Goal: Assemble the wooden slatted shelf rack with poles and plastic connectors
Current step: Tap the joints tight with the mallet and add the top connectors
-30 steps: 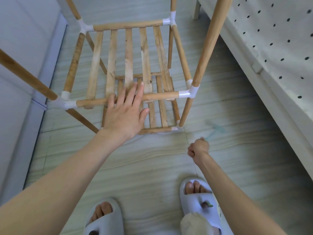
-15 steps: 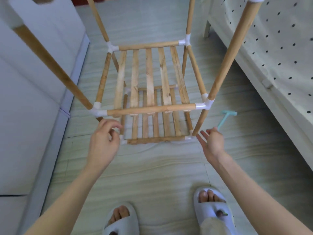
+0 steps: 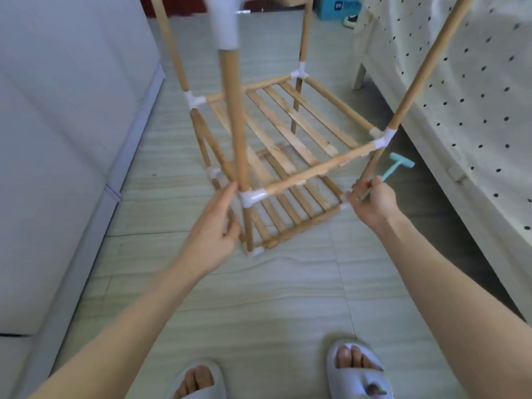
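The wooden rack (image 3: 290,139) stands on the floor with two slatted shelves, upright poles and white plastic connectors. My left hand (image 3: 213,228) lies against the near-left pole just below its connector (image 3: 252,196). Its index finger points straight up to the connector and the other fingers curl loosely beside the pole, not round it. My right hand (image 3: 372,200), by the rack's near-right foot, pinches the handle end of a small teal plastic hammer (image 3: 398,166), whose head points away towards the bed. A blurred white connector (image 3: 226,24) caps the near-left pole close to the camera.
A bed with a dotted cover (image 3: 475,110) runs along the right, close to the rack. A white cabinet front (image 3: 57,139) lines the left. A blue box (image 3: 336,7) and a shoe sit at the far end. My slippered feet (image 3: 357,367) stand on the tiled floor.
The rack now appears turned relative to me. My left hand has moved up against the near-left pole. My right hand has reached the teal hammer and pinched its handle.
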Tool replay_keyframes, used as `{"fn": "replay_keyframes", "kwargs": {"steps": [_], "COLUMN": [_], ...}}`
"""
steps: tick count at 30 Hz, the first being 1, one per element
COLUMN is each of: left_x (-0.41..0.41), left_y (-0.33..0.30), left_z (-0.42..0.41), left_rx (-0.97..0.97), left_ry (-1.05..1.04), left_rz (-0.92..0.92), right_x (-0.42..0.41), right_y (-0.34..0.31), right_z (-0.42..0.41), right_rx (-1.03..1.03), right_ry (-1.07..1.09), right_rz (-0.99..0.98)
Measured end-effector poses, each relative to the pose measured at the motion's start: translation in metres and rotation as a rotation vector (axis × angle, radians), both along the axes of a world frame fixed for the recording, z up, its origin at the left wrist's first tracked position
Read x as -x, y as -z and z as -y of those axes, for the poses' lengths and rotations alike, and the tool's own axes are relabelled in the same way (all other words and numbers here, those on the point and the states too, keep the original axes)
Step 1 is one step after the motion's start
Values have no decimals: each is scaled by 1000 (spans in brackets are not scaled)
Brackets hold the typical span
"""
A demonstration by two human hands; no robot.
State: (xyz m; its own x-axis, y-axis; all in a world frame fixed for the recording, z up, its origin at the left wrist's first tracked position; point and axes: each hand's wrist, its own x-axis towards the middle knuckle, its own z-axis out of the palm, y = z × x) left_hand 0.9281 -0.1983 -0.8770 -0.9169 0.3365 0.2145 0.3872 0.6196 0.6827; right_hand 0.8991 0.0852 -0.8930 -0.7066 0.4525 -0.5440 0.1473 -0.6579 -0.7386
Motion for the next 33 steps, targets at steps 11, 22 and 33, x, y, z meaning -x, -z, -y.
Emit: {"fn": "replay_keyframes", "kwargs": {"steps": [11, 22, 33], "left_x": [75, 107, 25], "left_y": [13, 4, 20], "left_z": [-58, -87, -62], "left_rx": [769, 763, 568], "left_ry": [197, 57, -80], "left_rz": [-36, -228, -399], "right_x": [-46, -50, -81], "right_y": [5, 24, 52], "right_z": [-7, 41, -25], "right_rx": [-81, -221, -186], "right_ry": [-171, 23, -112], "right_rz": [23, -6, 76]}}
